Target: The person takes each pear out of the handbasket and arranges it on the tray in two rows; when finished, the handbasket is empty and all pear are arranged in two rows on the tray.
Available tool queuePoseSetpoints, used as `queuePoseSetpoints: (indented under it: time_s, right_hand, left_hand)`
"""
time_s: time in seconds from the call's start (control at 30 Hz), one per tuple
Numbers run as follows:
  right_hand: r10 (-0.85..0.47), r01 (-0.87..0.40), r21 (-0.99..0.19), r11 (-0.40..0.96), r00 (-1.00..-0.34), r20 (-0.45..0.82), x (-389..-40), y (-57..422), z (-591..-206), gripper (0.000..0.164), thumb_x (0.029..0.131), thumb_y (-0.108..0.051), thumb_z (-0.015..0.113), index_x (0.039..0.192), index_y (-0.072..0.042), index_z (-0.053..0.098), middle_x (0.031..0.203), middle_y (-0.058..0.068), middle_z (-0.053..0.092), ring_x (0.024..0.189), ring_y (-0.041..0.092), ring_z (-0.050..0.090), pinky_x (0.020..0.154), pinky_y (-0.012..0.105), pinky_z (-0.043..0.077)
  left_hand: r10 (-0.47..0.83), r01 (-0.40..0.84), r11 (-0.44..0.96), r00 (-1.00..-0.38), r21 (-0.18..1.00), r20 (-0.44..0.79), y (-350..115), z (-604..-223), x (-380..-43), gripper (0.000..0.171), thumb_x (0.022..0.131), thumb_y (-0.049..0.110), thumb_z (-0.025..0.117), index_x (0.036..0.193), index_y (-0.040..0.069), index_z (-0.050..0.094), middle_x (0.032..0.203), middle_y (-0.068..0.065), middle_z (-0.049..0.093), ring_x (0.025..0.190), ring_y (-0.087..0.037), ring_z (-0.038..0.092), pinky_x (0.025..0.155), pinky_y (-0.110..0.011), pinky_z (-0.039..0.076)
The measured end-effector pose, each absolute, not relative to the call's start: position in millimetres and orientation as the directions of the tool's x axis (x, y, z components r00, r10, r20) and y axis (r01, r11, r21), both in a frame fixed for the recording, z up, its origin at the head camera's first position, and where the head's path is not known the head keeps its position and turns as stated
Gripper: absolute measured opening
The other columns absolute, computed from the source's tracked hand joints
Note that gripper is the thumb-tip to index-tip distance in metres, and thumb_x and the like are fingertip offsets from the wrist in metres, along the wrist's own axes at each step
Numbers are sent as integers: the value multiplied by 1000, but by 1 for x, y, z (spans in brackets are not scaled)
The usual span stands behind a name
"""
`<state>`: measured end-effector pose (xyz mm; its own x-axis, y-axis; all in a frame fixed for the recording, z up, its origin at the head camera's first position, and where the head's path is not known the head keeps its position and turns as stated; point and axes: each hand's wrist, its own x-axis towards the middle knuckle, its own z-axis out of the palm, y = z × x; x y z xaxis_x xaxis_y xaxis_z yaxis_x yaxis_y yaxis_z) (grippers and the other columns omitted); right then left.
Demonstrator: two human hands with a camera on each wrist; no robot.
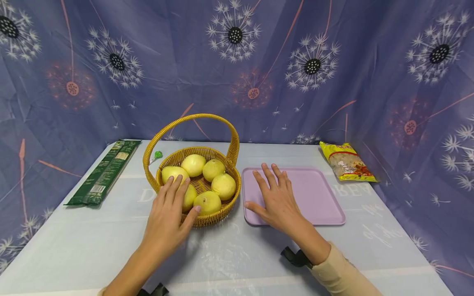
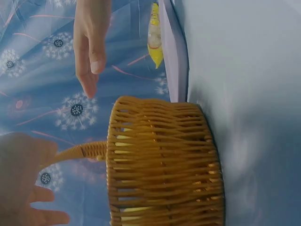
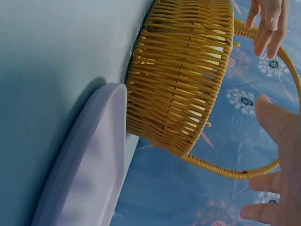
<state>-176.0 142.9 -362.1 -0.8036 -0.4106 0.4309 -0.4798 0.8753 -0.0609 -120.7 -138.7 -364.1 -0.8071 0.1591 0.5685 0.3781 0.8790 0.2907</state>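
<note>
A yellow wicker basket (image 1: 212, 220) with a tall arched handle (image 1: 192, 116) stands left of centre. Inside it lie several round yellow-green fruits (image 1: 224, 187). My left hand (image 1: 168, 218) hovers over the basket's near left rim with fingers extended, holding nothing; the left wrist view shows it above the rim. To the right, a light purple tray (image 1: 314, 197) lies flat beside the basket. My right hand (image 1: 277, 201) is spread above the tray's left part, thumb out towards the basket, and holds nothing. In the right wrist view its fingers (image 3: 263, 183) are clear of the tray.
A long green packet (image 1: 105, 172) lies along the table's left side. Behind the basket's left is a small green-topped lollipop (image 1: 158, 155). A yellow and clear food bag (image 1: 348, 162) rests at the back right. A patterned blue curtain (image 1: 177, 61) encloses the white table (image 1: 237, 263).
</note>
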Motion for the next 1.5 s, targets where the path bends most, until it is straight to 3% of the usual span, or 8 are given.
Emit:
queuePoseSetpoints:
  time_s: [0.37,0.63,0.9,1.2,1.5]
  right_hand:
    - [-443,-525,-98,845,-792,420,-179,132,-360,84,83,-60,60,147,-13,33,156,12,23,145,35,18,115,61,21]
    - [-475,-572,-126,811,-768,428,-183,125,-363,83,83,-58,61,146,-11,35,154,11,28,142,36,23,111,60,29]
    - [-510,-613,-169,772,-756,412,-185,116,-361,82,84,-56,62,147,-12,33,154,11,29,142,34,25,114,57,27]
    - [-531,-646,-253,720,-748,399,-191,103,-358,79,85,-56,62,146,-14,35,152,10,34,141,30,28,113,54,31]
    - [-599,-723,-269,636,-682,419,-203,94,-358,81,81,-51,69,144,-10,38,149,11,37,135,27,36,113,46,35]
  left_hand:
    - [48,396,804,-787,444,615,-150,-367,-116,61,86,20,67,139,3,43,141,-16,44,134,-35,34,108,-54,31]
    - [-1,392,742,-810,543,587,-157,-372,-111,59,85,13,67,139,5,44,137,-16,46,129,-35,36,101,-56,35]
    - [-54,367,688,-834,625,549,-162,-376,-111,54,85,10,67,135,4,48,133,-17,48,124,-33,37,97,-49,34]
    - [-121,336,663,-834,669,538,-163,-382,-109,50,83,6,69,131,4,53,123,-16,50,109,-14,39,88,-16,35]
    - [-152,234,625,-899,744,411,-168,-388,-108,50,87,12,68,133,7,52,119,-13,45,108,-9,33,86,-6,37]
